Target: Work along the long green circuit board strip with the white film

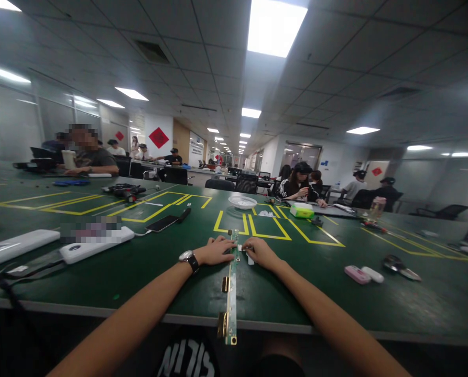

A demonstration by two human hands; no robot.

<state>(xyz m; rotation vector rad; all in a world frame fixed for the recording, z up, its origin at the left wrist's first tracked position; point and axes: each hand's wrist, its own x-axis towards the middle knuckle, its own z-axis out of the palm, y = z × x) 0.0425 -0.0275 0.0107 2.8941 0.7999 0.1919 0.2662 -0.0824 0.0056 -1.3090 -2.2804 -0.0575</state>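
Note:
A long narrow green circuit board strip (231,293) with gold connectors lies on the green table (139,267), reaching from its front edge away from me. My left hand (217,251), a watch on its wrist, rests against the strip's far end with fingers curled on it. My right hand (258,251) sits just to the right of the strip's far end, fingers pinched on a small white piece (250,258).
White power banks (96,245) and a black phone (162,223) lie at the left. A white bowl (242,202), a green box (302,211) and yellow tape outlines lie beyond. Pink and white small items (363,274) lie at the right. Other people sit at far tables.

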